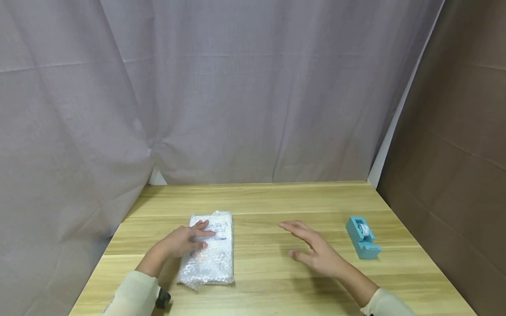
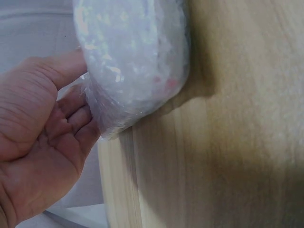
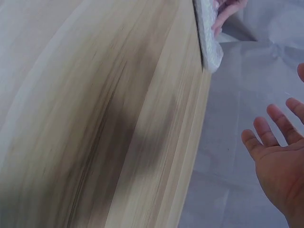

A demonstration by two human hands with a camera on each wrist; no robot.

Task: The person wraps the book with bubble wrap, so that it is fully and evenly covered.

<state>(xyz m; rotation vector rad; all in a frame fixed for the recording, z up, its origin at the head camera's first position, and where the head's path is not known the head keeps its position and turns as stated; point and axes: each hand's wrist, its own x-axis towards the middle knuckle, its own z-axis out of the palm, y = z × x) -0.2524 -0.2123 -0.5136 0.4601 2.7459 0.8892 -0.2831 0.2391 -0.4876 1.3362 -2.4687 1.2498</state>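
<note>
A flat rectangular package in bubble wrap (image 1: pixel 219 259) lies on the table, left of the middle. My left hand (image 1: pixel 183 240) rests on its upper face with spread fingers. In the left wrist view the thumb and fingers of that hand (image 2: pixel 45 114) touch the wrapped package (image 2: pixel 133 57), and some fingertips are hidden behind it. My right hand (image 1: pixel 318 254) hovers over the table between the package and a blue tape dispenser (image 1: pixel 361 239), its fingers extended and holding nothing. The right wrist view shows the same hand (image 3: pixel 285 161) with the palm exposed.
The tape dispenser, carrying a roll of tape (image 1: pixel 363 230), stands near the right side of the wooden table (image 1: pixel 261 202). A grey curtain (image 1: pixel 237 109) hangs behind the table, and a brown panel (image 1: pixel 454 153) closes off the right side.
</note>
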